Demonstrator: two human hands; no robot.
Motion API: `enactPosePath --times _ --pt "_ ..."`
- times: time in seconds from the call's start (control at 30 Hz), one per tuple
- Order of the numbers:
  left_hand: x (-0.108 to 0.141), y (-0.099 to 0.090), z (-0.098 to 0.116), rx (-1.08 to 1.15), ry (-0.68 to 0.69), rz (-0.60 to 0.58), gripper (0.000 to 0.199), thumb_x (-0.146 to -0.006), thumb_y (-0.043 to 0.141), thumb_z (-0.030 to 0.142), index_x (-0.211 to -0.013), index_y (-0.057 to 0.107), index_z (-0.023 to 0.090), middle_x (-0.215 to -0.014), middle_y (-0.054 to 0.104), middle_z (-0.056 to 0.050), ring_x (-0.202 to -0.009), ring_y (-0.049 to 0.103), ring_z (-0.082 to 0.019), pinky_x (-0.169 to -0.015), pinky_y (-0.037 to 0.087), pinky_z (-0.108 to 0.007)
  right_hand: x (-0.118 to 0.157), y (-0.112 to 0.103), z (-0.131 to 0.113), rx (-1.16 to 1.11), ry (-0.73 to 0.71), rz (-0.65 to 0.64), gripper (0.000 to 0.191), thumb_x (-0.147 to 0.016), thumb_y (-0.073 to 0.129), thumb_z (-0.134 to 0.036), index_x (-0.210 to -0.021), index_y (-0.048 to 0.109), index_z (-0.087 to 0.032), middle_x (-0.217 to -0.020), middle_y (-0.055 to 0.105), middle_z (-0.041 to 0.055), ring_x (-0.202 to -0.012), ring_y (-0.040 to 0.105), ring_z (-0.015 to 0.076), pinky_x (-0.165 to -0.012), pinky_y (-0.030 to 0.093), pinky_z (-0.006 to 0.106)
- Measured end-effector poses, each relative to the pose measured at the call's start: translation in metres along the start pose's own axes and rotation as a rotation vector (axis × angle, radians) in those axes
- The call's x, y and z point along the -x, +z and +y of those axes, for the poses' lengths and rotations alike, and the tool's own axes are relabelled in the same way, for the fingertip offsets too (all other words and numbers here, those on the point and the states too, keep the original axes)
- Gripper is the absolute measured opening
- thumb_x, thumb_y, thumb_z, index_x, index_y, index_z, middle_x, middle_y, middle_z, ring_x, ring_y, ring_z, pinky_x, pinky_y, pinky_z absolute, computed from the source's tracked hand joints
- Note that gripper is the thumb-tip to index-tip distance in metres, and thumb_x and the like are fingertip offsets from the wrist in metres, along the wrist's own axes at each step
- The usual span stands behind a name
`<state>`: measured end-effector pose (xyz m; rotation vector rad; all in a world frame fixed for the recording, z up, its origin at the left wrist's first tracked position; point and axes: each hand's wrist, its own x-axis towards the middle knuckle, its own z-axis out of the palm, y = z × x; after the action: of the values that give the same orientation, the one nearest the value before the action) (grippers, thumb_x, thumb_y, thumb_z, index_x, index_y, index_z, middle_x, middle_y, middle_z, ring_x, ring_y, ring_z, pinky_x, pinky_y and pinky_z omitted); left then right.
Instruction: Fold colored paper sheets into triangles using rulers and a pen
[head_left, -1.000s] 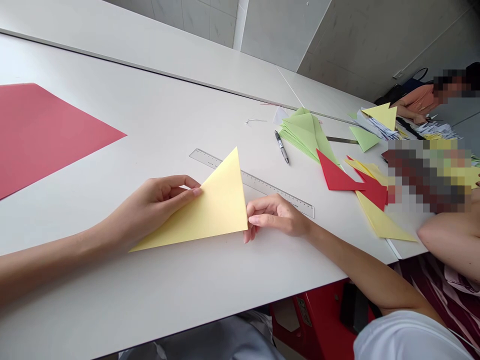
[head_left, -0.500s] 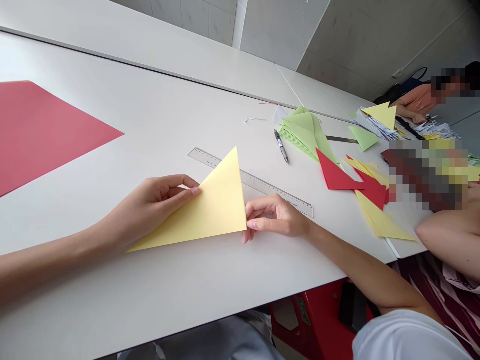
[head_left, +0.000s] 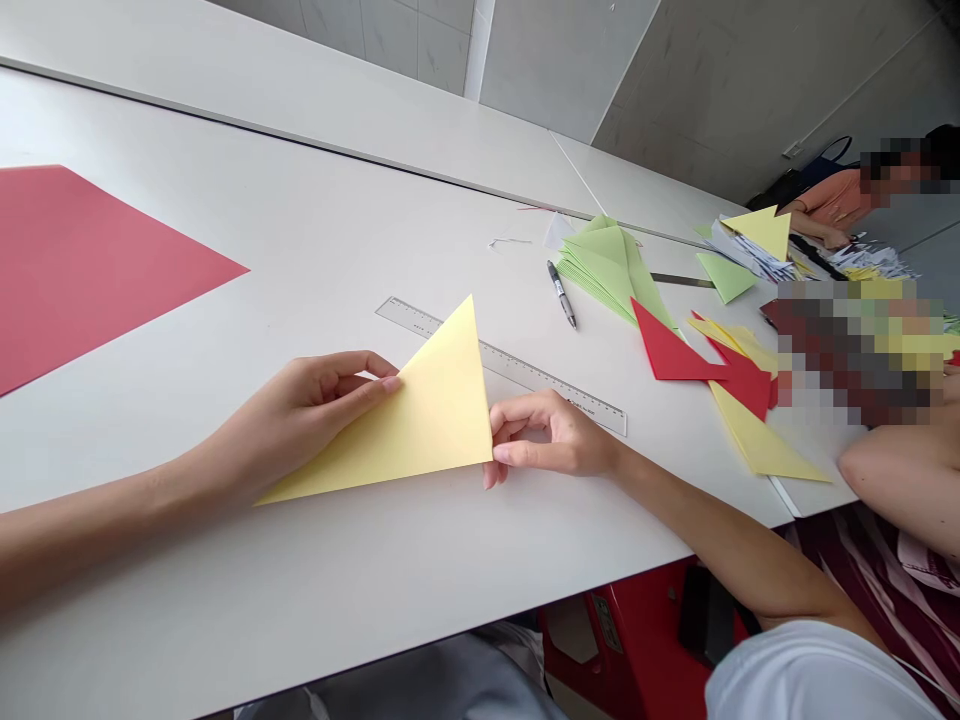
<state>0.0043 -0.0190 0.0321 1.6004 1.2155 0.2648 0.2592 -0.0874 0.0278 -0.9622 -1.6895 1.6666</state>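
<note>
Well, from the head view, the left hand point(head_left: 307, 415) pinches a yellow paper triangle point(head_left: 420, 415) by its left edge, fingers closed on it. The half-curled right hand point(head_left: 555, 435) grips its right corner. A ruler point(head_left: 540, 387) lies partly beneath; a pen point(head_left: 562, 295) and green paper stack point(head_left: 604, 270) lie beyond.

We identify the upper garment as a white top point(head_left: 814, 675), its short sleeve ending on the upper right arm. Both forearms are uncovered, as are the left hand point(head_left: 300, 415) and right hand point(head_left: 559, 437). We note slim fingers and short, unpainted fingernails point(head_left: 390, 384). At the lower frame edge we observe grey trousers point(head_left: 405, 680), cropped by the view; we cannot resolve their fastenings or any markings on them.
</note>
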Motion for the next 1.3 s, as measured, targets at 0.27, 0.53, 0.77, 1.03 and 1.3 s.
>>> enactPosePath --times 0.27,0.53,0.77,1.03,1.3 --pt "0.007 0.003 0.004 0.013 0.120 0.025 0.050 -0.081 0.047 0.069 -0.094 0.065 0.024 -0.066 0.065 0.004 -0.050 0.059 -0.011 -0.038 0.036 -0.016 -0.006 0.003 0.005 -0.058 0.006 0.074 0.010 -0.085 0.053 -0.011 -0.084 0.062 -0.015 -0.075 0.068 0.0008 -0.070 0.066 0.0115 -0.067 0.054 0.025" --pt "0.003 0.001 0.000 -0.001 0.081 -0.004 0.058 -0.083 0.042 0.070 -0.104 0.065 0.021 -0.066 0.064 0.006 -0.053 0.059 -0.010 -0.045 0.033 -0.020 -0.004 0.002 0.000 -0.029 -0.038 -0.026 0.009 -0.085 0.056 -0.014 -0.090 0.063 -0.014 -0.083 0.068 0.0045 -0.080 0.067 0.0161 -0.073 0.054 0.030" --pt "0.012 0.004 0.011 0.041 0.061 0.030 0.050 -0.081 0.052 0.071 -0.091 0.064 0.023 -0.070 0.066 -0.001 -0.054 0.063 -0.017 -0.041 0.043 -0.020 -0.003 0.002 0.000 -0.036 -0.038 -0.062 0.009 -0.086 0.055 -0.017 -0.091 0.063 -0.014 -0.083 0.068 0.0053 -0.078 0.065 0.0158 -0.073 0.054 0.031" --pt "0.011 0.002 0.007 0.047 0.067 0.022 0.048 -0.081 0.051 0.071 -0.089 0.063 0.025 -0.072 0.066 -0.001 -0.055 0.062 -0.017 -0.042 0.043 -0.020 -0.003 0.003 0.001 -0.033 -0.038 -0.045 0.009 -0.086 0.055 -0.016 -0.090 0.063 -0.013 -0.082 0.069 0.0058 -0.076 0.064 0.0149 -0.073 0.053 0.031" --pt "0.012 0.004 0.011 0.058 0.065 0.041 0.045 -0.081 0.053 0.068 -0.089 0.063 0.025 -0.072 0.066 -0.001 -0.055 0.062 -0.017 -0.041 0.043 -0.019 -0.005 0.001 0.005 -0.059 -0.048 -0.066 0.010 -0.085 0.054 -0.015 -0.091 0.062 -0.014 -0.082 0.069 0.0050 -0.075 0.063 0.0141 -0.073 0.053 0.031"
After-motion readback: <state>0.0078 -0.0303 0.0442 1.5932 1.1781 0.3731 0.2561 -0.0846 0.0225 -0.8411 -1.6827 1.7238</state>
